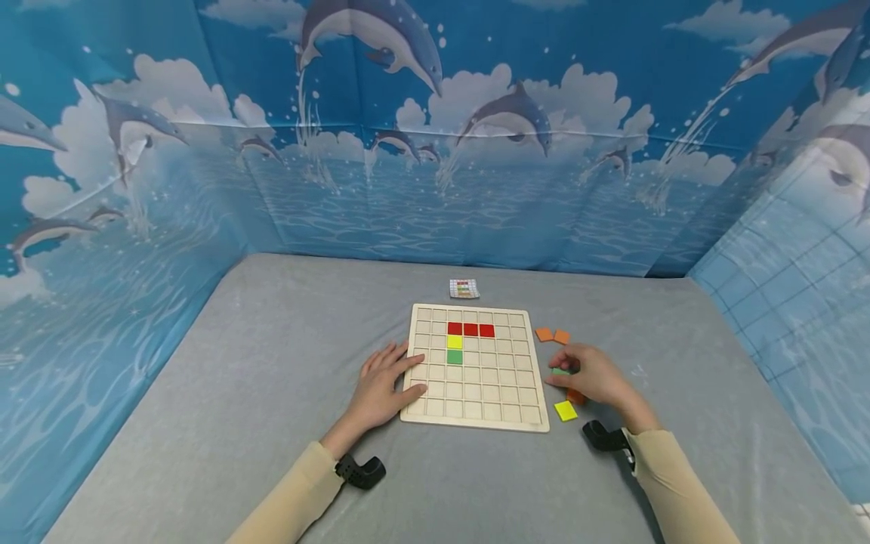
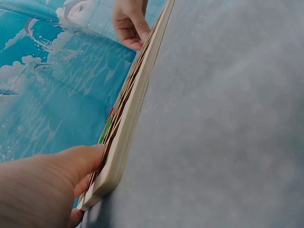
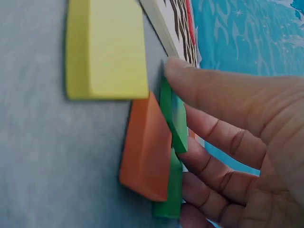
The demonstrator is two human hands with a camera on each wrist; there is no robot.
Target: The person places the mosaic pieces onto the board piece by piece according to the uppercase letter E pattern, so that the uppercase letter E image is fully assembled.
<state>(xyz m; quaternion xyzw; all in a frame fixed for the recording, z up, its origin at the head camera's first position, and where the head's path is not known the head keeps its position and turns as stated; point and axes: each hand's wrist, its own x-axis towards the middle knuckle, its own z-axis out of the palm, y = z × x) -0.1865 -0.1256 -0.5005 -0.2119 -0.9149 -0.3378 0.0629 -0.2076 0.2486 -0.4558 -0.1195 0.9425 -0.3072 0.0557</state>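
Observation:
A wooden grid board (image 1: 476, 408) lies flat on the table, carrying three red tiles (image 1: 470, 329) in a row, with a yellow tile (image 1: 455, 342) and a green tile (image 1: 455, 357) below the leftmost red. My left hand (image 1: 382, 385) rests on the board's left edge with spread fingers, the thumb on top. To the right of the board, the thumb and fingers of my right hand (image 1: 593, 374) pinch a loose green tile (image 3: 179, 121). Under it in the right wrist view are an orange tile (image 3: 147, 156) and another green tile (image 3: 170, 190); a loose yellow tile (image 3: 111, 50) lies close by.
Two orange tiles (image 1: 553, 335) lie by the board's upper right corner. Behind the board is a small pattern card (image 1: 464, 289) showing a coloured grid. A dolphin-print curtain (image 1: 435, 189) encloses the back and sides of the grey table (image 1: 306, 302).

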